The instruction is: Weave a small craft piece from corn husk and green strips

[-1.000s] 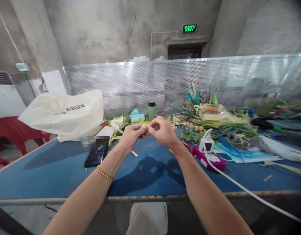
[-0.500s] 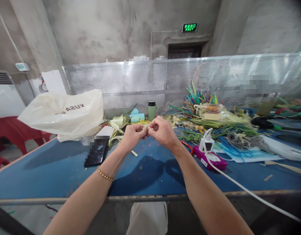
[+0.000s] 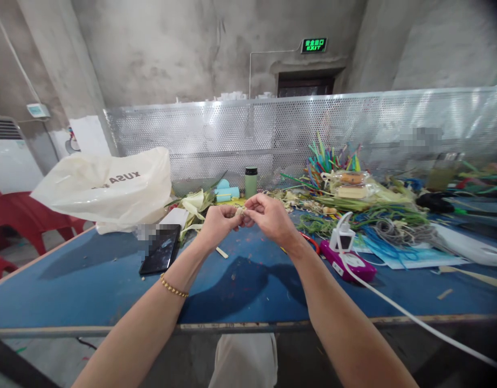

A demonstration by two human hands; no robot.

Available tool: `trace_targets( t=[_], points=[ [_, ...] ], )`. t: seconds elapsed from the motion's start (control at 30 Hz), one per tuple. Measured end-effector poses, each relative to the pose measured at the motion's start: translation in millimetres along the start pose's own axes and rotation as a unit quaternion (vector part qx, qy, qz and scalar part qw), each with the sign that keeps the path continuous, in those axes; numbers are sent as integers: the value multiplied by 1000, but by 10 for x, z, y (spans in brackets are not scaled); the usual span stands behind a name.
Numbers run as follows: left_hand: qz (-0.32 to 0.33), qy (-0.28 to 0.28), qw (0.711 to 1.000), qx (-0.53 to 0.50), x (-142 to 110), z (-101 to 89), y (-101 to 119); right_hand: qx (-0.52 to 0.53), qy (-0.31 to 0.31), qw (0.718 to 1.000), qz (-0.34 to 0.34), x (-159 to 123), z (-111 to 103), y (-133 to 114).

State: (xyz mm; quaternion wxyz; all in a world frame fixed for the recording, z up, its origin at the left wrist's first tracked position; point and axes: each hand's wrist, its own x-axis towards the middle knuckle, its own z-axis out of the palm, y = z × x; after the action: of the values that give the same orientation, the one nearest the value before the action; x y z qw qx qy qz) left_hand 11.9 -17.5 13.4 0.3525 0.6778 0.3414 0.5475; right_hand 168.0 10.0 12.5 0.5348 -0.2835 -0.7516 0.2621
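Note:
Above the middle of the blue table (image 3: 123, 299), my left hand (image 3: 219, 223) and my right hand (image 3: 270, 218) meet fingertip to fingertip. Between them is a small pale strip of husk (image 3: 240, 210), mostly covered by the fingers. My left thumb and forefinger pinch it, and my right fingertips close on its other side. Its full shape is too small to make out. Just behind my left hand lie more pale husk strips (image 3: 194, 203). A short loose strip (image 3: 221, 253) rests on the tabletop below my hands.
To the left are a black tablet (image 3: 161, 250) and a large white plastic bag (image 3: 107, 188). A green bottle (image 3: 250, 183) stands behind my hands. On the right sit a purple power strip (image 3: 349, 263) with a white cable, tangled cords (image 3: 394, 231) and a heap of coloured strips (image 3: 329, 164).
Both hands stay in nearly the same place. My right fingers have shifted slightly against the left, and the pale piece between them shows differently than before.

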Motion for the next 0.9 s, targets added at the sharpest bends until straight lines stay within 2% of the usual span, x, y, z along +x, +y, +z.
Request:
trace_targets(
  t=[0.27,0.43,0.53,0.63,0.73,0.9],
  points=[
    [-16,-47,998,25,19,-82,-63,-2,-46,999,-3,-12,-18,-72],
    [-8,-44,989,143,19,-91,-89,-82,-83,993,-23,-28,-5,-88],
    [-23,-52,983,176,11,-98,-104,-133,-95,986,-44,-31,-2,-92],
    [-31,-72,983,164,11,-110,-133,-177,-69,977,-92,-26,-7,-98],
    [-27,-98,983,152,11,-111,-149,-178,-44,975,-124,-15,-4,-105],
    [-74,-120,988,64,-18,-88,-64,-117,-32,989,-84,5,2,-90]
  ],
)
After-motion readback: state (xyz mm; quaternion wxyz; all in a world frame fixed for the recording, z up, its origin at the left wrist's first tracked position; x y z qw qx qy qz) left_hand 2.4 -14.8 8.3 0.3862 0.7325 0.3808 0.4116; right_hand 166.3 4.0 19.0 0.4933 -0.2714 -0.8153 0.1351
